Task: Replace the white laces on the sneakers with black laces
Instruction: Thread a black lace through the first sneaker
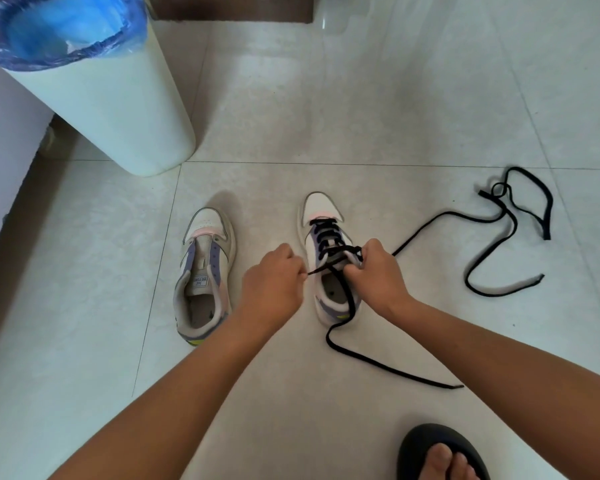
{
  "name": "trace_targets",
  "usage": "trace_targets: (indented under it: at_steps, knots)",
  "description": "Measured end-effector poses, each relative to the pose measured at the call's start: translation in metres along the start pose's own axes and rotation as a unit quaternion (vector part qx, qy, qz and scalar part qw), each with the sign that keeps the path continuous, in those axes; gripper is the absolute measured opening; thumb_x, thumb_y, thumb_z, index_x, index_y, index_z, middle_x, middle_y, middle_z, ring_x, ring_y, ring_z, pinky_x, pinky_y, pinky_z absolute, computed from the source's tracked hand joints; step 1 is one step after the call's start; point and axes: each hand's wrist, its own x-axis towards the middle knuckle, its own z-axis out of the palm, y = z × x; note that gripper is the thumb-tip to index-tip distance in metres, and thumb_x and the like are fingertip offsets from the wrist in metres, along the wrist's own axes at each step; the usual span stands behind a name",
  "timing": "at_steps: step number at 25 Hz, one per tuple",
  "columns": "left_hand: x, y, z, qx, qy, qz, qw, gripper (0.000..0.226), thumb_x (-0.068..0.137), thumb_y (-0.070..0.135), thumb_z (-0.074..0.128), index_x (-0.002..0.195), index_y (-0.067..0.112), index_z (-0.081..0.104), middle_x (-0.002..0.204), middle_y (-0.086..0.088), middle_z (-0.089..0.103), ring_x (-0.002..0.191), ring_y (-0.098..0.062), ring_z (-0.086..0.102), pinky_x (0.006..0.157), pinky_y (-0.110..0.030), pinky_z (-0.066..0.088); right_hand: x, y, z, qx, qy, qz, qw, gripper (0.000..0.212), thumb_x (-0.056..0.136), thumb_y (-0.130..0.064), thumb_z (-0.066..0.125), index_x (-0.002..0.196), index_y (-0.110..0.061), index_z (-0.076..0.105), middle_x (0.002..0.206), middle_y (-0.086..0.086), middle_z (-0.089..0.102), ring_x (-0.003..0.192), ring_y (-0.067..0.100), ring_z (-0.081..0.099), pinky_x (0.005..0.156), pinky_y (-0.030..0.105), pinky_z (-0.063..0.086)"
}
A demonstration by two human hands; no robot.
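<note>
Two white-and-purple sneakers stand on the tiled floor. The left sneaker (205,271) has no lace in it. A black lace (326,233) is threaded through most eyelets of the right sneaker (321,211). My left hand (270,282) pinches one end of that lace just left of the shoe's collar. My right hand (378,271) grips the shoe's upper right side at the top eyelets. The lace's other end trails over the heel onto the floor (378,362). A second black lace (499,223) lies loose to the right.
A white bin (118,98) with a blue liner stands at the back left, beside a white wall or cabinet. My foot in a dark slipper (440,452) sits at the bottom right. A brown threshold runs along the top.
</note>
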Motion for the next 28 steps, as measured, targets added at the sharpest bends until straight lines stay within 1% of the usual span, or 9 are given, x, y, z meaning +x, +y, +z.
trace_targets:
  at_steps: [4, 7, 9, 11, 12, 15, 16, 22, 28]
  knots:
    - [-0.037, -0.030, -0.015, 0.258, -0.216, 0.086, 0.938, 0.018, 0.092, 0.015, 0.050, 0.106, 0.014, 0.061, 0.109, -0.003, 0.052, 0.098, -0.022, 0.055, 0.064, -0.031, 0.030, 0.005, 0.010, -0.014, 0.014, 0.017, 0.024, 0.999, 0.021, 0.086, -0.016, 0.058, 0.086, -0.010, 0.037, 0.068, -0.003, 0.041, 0.057, 0.008, 0.036, 0.048, 0.023, 0.025]
    - [-0.075, -0.019, -0.013, 0.317, -0.374, 0.144, 0.860, 0.032, 0.045, 0.024, 0.089, 0.067, 0.008, 0.072, 0.072, -0.011, 0.065, 0.066, -0.019, 0.065, 0.053, -0.020, 0.019, 0.005, 0.010, -0.015, 0.015, 0.020, 0.027, 0.999, 0.022, 0.086, -0.017, 0.058, 0.088, -0.010, 0.037, 0.070, -0.005, 0.041, 0.058, 0.006, 0.037, 0.048, 0.022, 0.025]
    - [-0.080, -0.007, -0.009, 0.300, -0.453, 0.134, 0.829, 0.029, 0.072, 0.019, 0.077, 0.092, -0.002, 0.071, 0.095, -0.020, 0.068, 0.090, -0.024, 0.067, 0.064, -0.022, 0.035, 0.003, 0.011, -0.015, 0.020, 0.018, 0.024, 0.999, 0.022, 0.086, -0.016, 0.057, 0.087, -0.010, 0.037, 0.069, -0.004, 0.041, 0.057, 0.007, 0.037, 0.048, 0.023, 0.025]
    - [-0.071, -0.005, 0.008, 0.310, -0.434, 0.153, 0.832, 0.032, 0.097, 0.009, 0.045, 0.126, 0.001, 0.053, 0.131, -0.014, 0.054, 0.120, -0.031, 0.052, 0.096, -0.036, 0.041, 0.003, 0.013, -0.015, 0.029, 0.005, 0.018, 0.999, 0.021, 0.086, -0.015, 0.056, 0.085, -0.012, 0.035, 0.068, -0.003, 0.041, 0.056, 0.011, 0.036, 0.049, 0.025, 0.026]
    - [-0.055, 0.008, 0.009, 0.285, -0.421, 0.124, 0.852, 0.033, 0.099, 0.015, 0.042, 0.128, 0.005, 0.051, 0.132, -0.011, 0.052, 0.121, -0.030, 0.050, 0.097, -0.037, 0.039, 0.003, 0.015, -0.016, 0.032, -0.005, 0.013, 0.999, 0.021, 0.085, -0.014, 0.056, 0.084, -0.013, 0.035, 0.068, -0.002, 0.041, 0.057, 0.013, 0.036, 0.050, 0.026, 0.027]
    - [-0.008, 0.040, 0.007, 0.120, -0.168, 0.060, 0.977, 0.032, 0.100, 0.032, 0.036, 0.117, 0.015, 0.056, 0.118, -0.004, 0.053, 0.107, -0.022, 0.054, 0.075, -0.030, 0.040, 0.003, 0.021, -0.017, 0.050, -0.030, -0.002, 0.998, 0.024, 0.085, -0.013, 0.056, 0.082, -0.016, 0.032, 0.067, -0.002, 0.041, 0.057, 0.015, 0.035, 0.054, 0.028, 0.030]
    - [0.005, 0.049, 0.011, 0.071, -0.099, 0.047, 0.991, 0.031, 0.100, 0.032, 0.035, 0.116, 0.015, 0.056, 0.116, -0.003, 0.050, 0.105, -0.020, 0.052, 0.071, -0.029, 0.039, 0.002, 0.022, -0.018, 0.057, -0.030, -0.004, 0.998, 0.027, 0.085, -0.013, 0.057, 0.081, -0.018, 0.031, 0.066, -0.002, 0.041, 0.056, 0.014, 0.035, 0.054, 0.028, 0.030]
    - [0.046, 0.067, 0.044, 0.006, -0.048, -0.015, 0.999, 0.022, 0.098, 0.023, 0.043, 0.112, 0.010, 0.055, 0.121, -0.005, 0.044, 0.108, -0.021, 0.047, 0.069, -0.029, 0.038, 0.002, 0.021, -0.018, 0.090, -0.027, -0.002, 0.996, 0.032, 0.085, -0.014, 0.059, 0.077, -0.021, 0.029, 0.066, -0.003, 0.041, 0.057, 0.012, 0.032, 0.056, 0.028, 0.031]
    - [0.017, 0.040, 0.028, -0.181, -0.052, -0.038, 0.981, 0.013, 0.092, 0.019, 0.054, 0.080, 0.015, 0.050, 0.083, 0.006, 0.040, 0.081, -0.015, 0.049, 0.072, -0.026, 0.040, -0.006, 0.012, -0.008, 0.121, -0.006, 0.038, 0.992, 0.025, 0.089, -0.006, 0.050, 0.078, -0.018, 0.030, 0.069, -0.005, 0.038, 0.056, 0.007, 0.033, 0.048, 0.017, 0.032]
